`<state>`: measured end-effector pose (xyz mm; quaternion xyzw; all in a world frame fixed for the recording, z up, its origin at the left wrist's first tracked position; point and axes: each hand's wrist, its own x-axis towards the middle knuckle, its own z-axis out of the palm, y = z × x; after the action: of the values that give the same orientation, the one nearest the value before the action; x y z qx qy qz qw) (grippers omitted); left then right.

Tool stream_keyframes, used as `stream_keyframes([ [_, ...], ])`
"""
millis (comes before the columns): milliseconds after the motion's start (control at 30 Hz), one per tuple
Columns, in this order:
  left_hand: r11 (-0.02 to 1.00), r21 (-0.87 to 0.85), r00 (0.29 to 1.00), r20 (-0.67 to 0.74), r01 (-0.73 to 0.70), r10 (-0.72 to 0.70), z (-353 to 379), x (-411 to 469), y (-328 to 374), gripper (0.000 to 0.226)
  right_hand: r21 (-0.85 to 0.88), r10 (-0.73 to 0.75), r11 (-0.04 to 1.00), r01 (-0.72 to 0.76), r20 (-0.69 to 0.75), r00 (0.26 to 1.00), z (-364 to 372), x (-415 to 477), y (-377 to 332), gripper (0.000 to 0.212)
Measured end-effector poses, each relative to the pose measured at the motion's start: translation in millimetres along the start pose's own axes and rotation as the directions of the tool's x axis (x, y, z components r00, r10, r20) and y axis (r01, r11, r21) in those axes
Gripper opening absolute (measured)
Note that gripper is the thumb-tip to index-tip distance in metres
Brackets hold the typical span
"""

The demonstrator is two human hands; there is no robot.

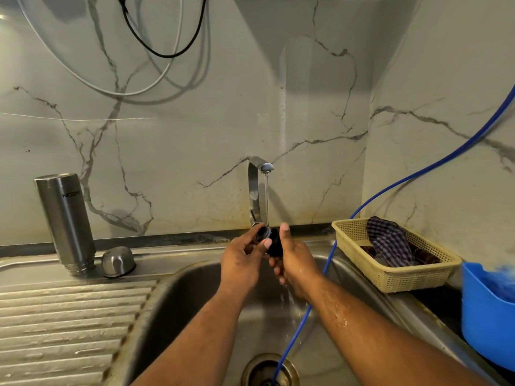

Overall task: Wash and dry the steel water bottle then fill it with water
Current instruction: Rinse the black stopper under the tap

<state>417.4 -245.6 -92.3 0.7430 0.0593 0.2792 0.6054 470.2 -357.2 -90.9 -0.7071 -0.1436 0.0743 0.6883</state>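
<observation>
head view: the left hand (245, 260) and the right hand (295, 260) meet over the sink basin (195, 302), both holding a small black lid (274, 240). the left hand's fingers curl round its near side, and the right hand cups it from the other side with the thumb upright. a thin stream of water (267, 201) falls from the tap (255, 188) onto the lid, and water runs off below the right hand. the right forearm is wet.

a blue hose (390, 188) comes down from the right wall, passes just beside the right wrist and ends in the drain (269, 369).

the steel water bottle (65, 221) stands well apart to the left, on the sink's ledge behind the ribbed drainboard (69, 330). it is upside down, threaded neck on the ledge. a rounded steel cap (118, 261) lies just beside it, tilted on its side.

right of the basin sits a cream plastic basket (390, 277) holding a checked cloth (390, 240) and darker fabric under it. at the right edge is a blue tub (485, 316) with something blue inside, too blurred to name. white cables (167, 68) and a black cable (156, 48) hang in loops on the marble wall (306, 107) above.
</observation>
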Motion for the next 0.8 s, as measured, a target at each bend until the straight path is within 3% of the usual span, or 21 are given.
stream_keyframes([
  [200,1.0,0.003,0.999,-0.044,0.024,-0.024,-1,0,-1,0.045,-0.02,-0.109,0.994,0.11,0.016,0.994,3,-1,-1,0.039],
  [467,0.987,-0.136,0.994,-0.051,0.089,-0.097,-3,1,-2,0.034,-0.063,-0.217,0.973,0.221,0.068,0.974,2,4,4,0.058],
  [700,0.986,-0.159,0.996,-0.061,0.053,-0.063,-7,0,3,0.037,-0.022,-0.135,0.991,0.135,0.029,0.99,6,4,1,0.033],
  [800,0.983,-0.181,0.998,-0.029,0.043,-0.049,-5,-1,6,0.036,0.121,-0.018,0.993,0.013,0.042,0.999,10,2,-2,0.042],
])
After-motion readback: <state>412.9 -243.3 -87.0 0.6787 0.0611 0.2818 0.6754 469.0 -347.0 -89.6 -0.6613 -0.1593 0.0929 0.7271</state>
